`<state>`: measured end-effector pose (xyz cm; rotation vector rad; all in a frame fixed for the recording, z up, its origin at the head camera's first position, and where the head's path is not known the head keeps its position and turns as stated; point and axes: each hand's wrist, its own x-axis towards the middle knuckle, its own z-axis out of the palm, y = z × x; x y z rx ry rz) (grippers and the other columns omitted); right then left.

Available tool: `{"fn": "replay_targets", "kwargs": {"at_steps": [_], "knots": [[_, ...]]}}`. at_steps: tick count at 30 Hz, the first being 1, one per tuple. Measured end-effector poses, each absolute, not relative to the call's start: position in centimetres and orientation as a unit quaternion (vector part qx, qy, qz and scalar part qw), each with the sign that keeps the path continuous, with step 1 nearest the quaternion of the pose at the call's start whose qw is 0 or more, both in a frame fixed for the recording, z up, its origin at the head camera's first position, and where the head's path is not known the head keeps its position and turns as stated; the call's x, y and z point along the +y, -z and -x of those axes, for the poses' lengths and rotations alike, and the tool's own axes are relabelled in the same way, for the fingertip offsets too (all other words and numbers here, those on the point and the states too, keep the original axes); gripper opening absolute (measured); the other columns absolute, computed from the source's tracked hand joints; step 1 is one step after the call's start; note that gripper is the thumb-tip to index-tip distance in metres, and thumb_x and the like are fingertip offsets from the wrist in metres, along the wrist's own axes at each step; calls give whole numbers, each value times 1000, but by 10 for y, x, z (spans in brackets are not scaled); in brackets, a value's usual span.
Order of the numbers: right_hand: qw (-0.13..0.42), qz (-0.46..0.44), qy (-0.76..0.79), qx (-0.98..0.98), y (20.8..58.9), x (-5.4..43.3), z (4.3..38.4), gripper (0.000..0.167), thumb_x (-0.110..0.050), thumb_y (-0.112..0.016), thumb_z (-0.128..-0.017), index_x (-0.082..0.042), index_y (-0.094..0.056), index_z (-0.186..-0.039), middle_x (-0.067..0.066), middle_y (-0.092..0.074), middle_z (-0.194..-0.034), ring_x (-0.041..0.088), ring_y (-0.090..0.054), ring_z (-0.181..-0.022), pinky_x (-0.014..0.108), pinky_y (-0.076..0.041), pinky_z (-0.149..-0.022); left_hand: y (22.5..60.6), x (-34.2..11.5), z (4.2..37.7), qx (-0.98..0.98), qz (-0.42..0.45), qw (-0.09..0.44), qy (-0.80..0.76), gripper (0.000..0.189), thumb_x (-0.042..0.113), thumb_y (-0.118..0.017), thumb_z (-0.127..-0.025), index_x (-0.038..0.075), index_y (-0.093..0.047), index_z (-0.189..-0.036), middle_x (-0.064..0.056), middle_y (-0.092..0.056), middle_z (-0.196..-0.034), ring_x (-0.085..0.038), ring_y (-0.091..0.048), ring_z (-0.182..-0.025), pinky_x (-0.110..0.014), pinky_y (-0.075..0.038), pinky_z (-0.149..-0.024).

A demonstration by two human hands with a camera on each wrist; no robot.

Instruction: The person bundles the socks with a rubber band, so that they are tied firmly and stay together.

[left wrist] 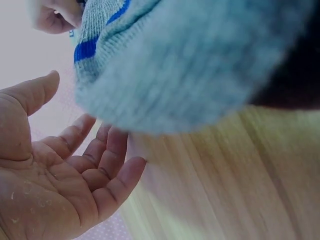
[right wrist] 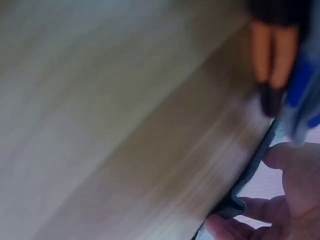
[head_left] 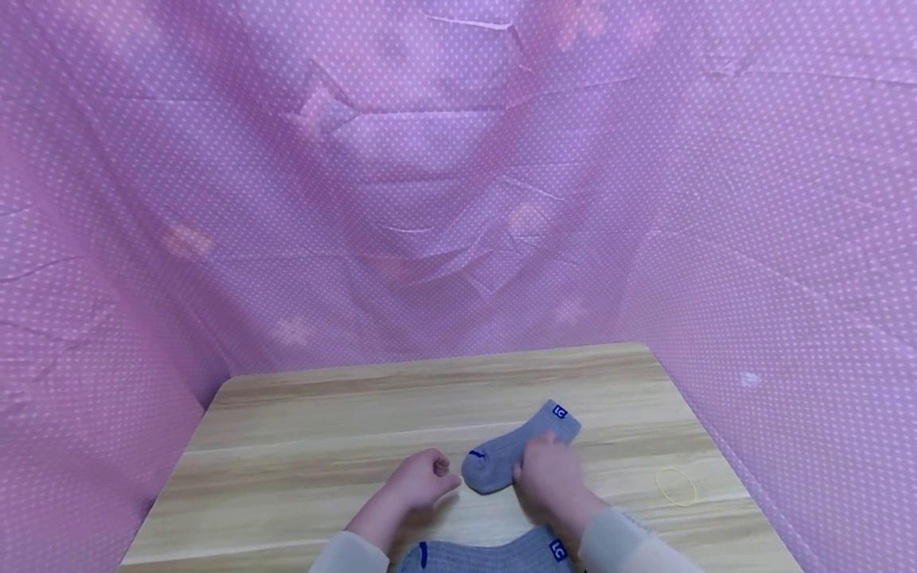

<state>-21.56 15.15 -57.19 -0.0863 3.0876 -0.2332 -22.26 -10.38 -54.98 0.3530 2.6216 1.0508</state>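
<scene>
Head view: I saw the right hand (head_left: 552, 473) grip the far sock (head_left: 501, 458) at its edges on the surface (head_left: 322, 446), likely to steady it. The left hand (head_left: 426, 479), apart from it just beside the toe, held nothing. The near sock (head_left: 487, 557) lay between the sleeves (head_left: 351, 555). Left wrist bared the palm (left wrist: 45, 195); only right wrist showed a blurred orange object (right wrist: 261, 50).

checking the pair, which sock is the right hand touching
The far sock, under the right hand; the head view's bottom edge cuts off the near sock.
</scene>
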Motion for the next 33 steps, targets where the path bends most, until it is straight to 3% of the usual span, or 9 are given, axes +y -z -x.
{"fn": "replay_targets", "kwargs": {"at_steps": [2, 4, 9, 14, 21, 26, 33], "knots": [[37, 20, 104, 994, 567, 149, 215, 65, -43, -75, -94, 13, -65, -127, 40, -59, -134, 52, -65, -112, 60, -55, -93, 550, -104, 224, 911, -129, 144, -365, 41, 29, -79, -94, -2, -68, -118, -12, -71, -107, -33, -68, -100, -55, -55, -93], [40, 16, 134, 990, 561, 149, 216, 55, -42, -76, -94, 8, -69, -116, 33, -67, -120, 47, -68, -104, 59, -56, -88, 551, -105, 224, 911, -130, 143, -365, 41, 29, -79, -93, -2, -68, -117, -11, -71, -107, -32, -67, -99, -54, -55, -93], [-20, 24, 178, 984, 546, 167, 235, 35, -31, -75, -93, 1, -69, -106, 18, -69, -95, 38, -69, -88, 57, -57, -79, 555, -108, 228, 914, -121, 130, -365, 41, 26, -80, -92, -2, -67, -119, -9, -70, -106, -29, -67, -99, -53, -55, -92], [-63, 12, 211, 975, 550, 199, 265, 43, -22, -72, -96, 5, -66, -128, 26, -66, -117, 46, -66, -107, 60, -55, -91, 556, -103, 235, 921, -127, 114, -351, 46, 22, -81, -90, -1, -67, -127, -10, -71, -107, -31, -68, -101, -54, -54, -93], [-18, 5, 242, 970, 572, 223, 287, 54, -20, -68, -102, 9, -53, -145, 35, -55, -140, 53, -52, -130, 63, -43, -109, 558, -81, 247, 927, -139, 112, -330, 53, 20, -82, -90, -1, -66, -135, -17, -72, -116, -37, -67, -113, -55, -51, -101], [7, 15, 268, 963, 575, 221, 290, 55, -15, -68, -102, 9, -51, -148, 34, -55, -142, 53, -51, -132, 63, -39, -113, 561, -70, 251, 937, -146, 107, -299, 59, 22, -84, -87, 5, -65, -140, -14, -71, -122, -35, -65, -117, -53, -51, -102], [12, 37, 255, 966, 577, 216, 292, 49, -7, -71, -98, 8, -58, -143, 32, -62, -131, 52, -58, -124, 63, -44, -108, 563, -69, 252, 943, -129, 126, -281, 57, 10, -87, -83, 6, -67, -137, -14, -69, -128, -36, -63, -123, -53, -50, -104]]}}
